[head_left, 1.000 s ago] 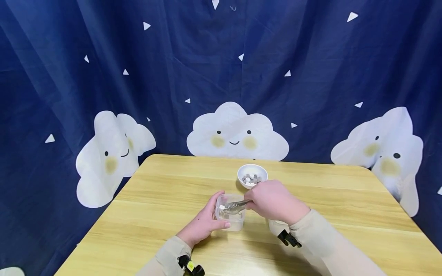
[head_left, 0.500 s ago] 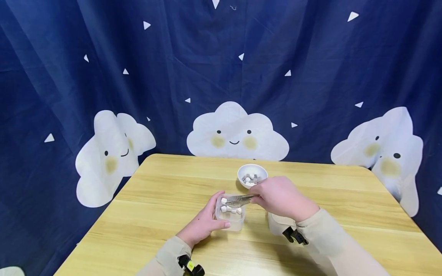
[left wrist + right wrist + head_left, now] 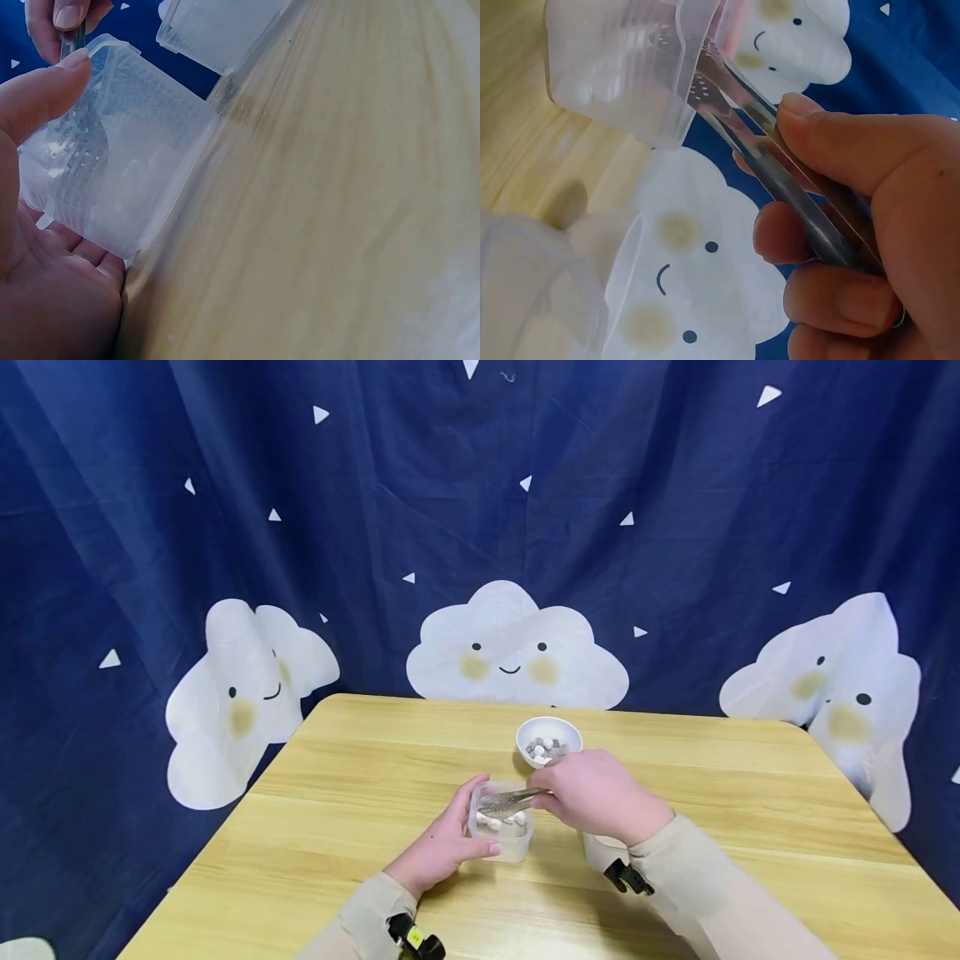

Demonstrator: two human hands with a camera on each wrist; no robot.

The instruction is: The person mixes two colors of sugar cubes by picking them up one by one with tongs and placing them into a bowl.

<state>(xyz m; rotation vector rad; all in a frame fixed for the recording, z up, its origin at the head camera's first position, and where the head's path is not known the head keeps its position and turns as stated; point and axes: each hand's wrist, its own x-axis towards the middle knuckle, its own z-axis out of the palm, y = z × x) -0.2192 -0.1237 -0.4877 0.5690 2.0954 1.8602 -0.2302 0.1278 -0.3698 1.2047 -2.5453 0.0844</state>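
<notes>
In the head view my left hand (image 3: 438, 850) grips a clear plastic container (image 3: 510, 853) from its left side, thumb on the near wall. Several small white pieces (image 3: 492, 823) lie inside. Metal tongs (image 3: 784, 187) with perforated tips are pinched between the thumb and fingers of my right hand (image 3: 603, 797). Their tips reach down into the container, above or among the white pieces; whether a piece sits between them cannot be told. Through the cloudy wall in the left wrist view, the tongs (image 3: 86, 146) show blurred.
Behind the container stands a white bowl (image 3: 547, 725) with grey and white pieces in it. A second clear container (image 3: 597, 853) stands to the right, partly hidden under my right wrist. The wooden table (image 3: 337, 777) ends at a blue curtain (image 3: 360, 527) with printed clouds.
The tongs were inside the container, rose and shifted right half a second ago, and have come back down to the left. My left hand and the container have stayed put.
</notes>
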